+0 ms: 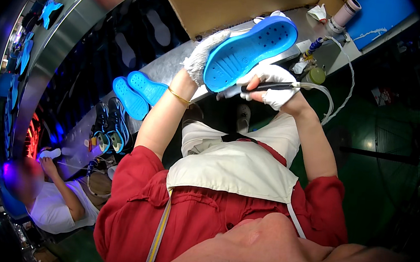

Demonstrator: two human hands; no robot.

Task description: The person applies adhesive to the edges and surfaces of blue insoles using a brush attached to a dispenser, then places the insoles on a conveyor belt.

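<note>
A bright blue shoe sole (250, 51) is held up before me, tilted, its hollow side with small holes and ridges in view. My left hand (204, 54), in a white knit glove, grips the sole along its left edge. In my right hand (273, 86), gloved in white with some fingertips bare, is a black-handled brush (280, 85) with a pale tube running from its rear end. The brush's tip is beside the sole's near end; whether they touch I cannot tell. Left of my left forearm, two more blue soles (130, 98) lie side by side on the metal bench (163, 66).
Dark sneakers (114, 124) stand farther left on the bench. A person in a white shirt (64, 203) sits beyond them, holding a pale sole. A cardboard sheet (232, 7) rises at the back. At right are a pink bottle (347, 12), a green jar (316, 75) and looping tubes.
</note>
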